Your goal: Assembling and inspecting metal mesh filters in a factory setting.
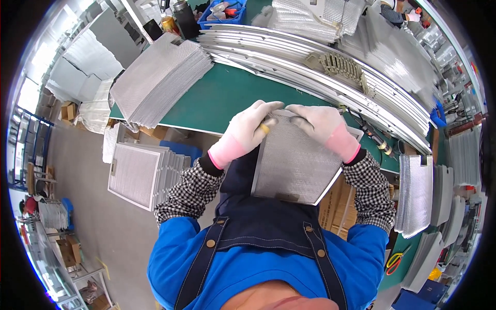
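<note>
A framed metal mesh panel [297, 160] is tilted in front of my body, its lower end close to my apron. My left hand [248, 129], in a white glove with a pink cuff, grips the top left corner of its frame, fingers bent. At the top edge, my right hand [323, 128], gloved alike, has its fingers closed on the frame a little to the right. The fingertips of both hands nearly meet there. A small dark patch shows at the panel's lower edge. Beyond my right hand lies a powered screwdriver [376, 136] on the green table [217, 98].
A stack of mesh sheets [155, 77] lies on the table's left, above finished-looking framed panels [133, 173]. Long metal strips [258, 44] span the far side, bearing grey-green clips [343, 68]. Mesh sheets [416, 194] and scissors [394, 262] lie rightward. Another person's hand [412, 17] shows far right.
</note>
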{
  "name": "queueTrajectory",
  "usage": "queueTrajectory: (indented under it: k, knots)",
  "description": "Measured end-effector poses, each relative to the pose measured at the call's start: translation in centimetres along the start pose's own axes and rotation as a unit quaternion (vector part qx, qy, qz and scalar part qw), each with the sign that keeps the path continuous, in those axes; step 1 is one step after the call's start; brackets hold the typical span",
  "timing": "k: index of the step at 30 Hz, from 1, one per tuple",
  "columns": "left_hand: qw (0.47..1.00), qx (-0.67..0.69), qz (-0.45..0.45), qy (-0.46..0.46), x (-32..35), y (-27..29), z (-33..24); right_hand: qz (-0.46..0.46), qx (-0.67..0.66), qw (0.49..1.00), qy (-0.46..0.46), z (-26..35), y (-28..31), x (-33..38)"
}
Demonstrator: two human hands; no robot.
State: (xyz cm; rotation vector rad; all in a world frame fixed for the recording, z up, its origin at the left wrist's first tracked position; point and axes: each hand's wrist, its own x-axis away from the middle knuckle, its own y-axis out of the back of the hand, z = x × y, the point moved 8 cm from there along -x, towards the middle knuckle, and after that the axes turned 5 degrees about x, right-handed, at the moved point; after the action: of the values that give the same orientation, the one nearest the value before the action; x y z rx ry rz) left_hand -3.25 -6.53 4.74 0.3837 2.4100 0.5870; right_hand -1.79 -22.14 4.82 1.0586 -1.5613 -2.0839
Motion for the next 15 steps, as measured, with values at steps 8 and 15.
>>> queueTrajectory:
  k: [8, 15]
  knots:
    - [0.963, 0.165, -0.047, 0.208, 1.4, -0.4, 4.0, -0.015, 0.167, 0.985, 0.044, 2.1, 0.7, 0.5]
    - [0.938, 0.262, 0.082, 0.213, 3.3, -2.5, 7.0, 0.005, 0.111, 0.992, 0.058, 2.5, 0.4, 1.0]
